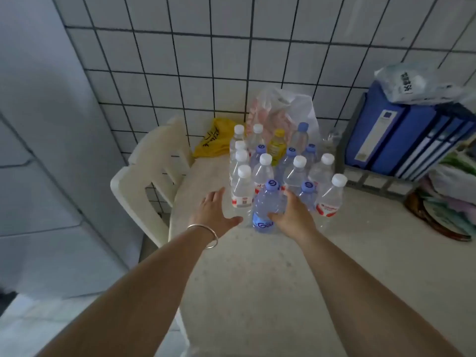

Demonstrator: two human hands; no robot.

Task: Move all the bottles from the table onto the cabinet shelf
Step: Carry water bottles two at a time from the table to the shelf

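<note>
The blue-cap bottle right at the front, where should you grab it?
Grip the front blue-cap bottle round its middle, coming from the near side. It stands upright with other bottles crowding behind, so only the front is free. The right hand already wraps its right side; the left hand hovers open.

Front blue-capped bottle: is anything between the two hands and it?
Nothing visible. The front blue-capped bottle stands at the near edge of the cluster, facing the person. The right hand already curls round its right side. The left hand is open just to its left, with only bare table between.
</note>
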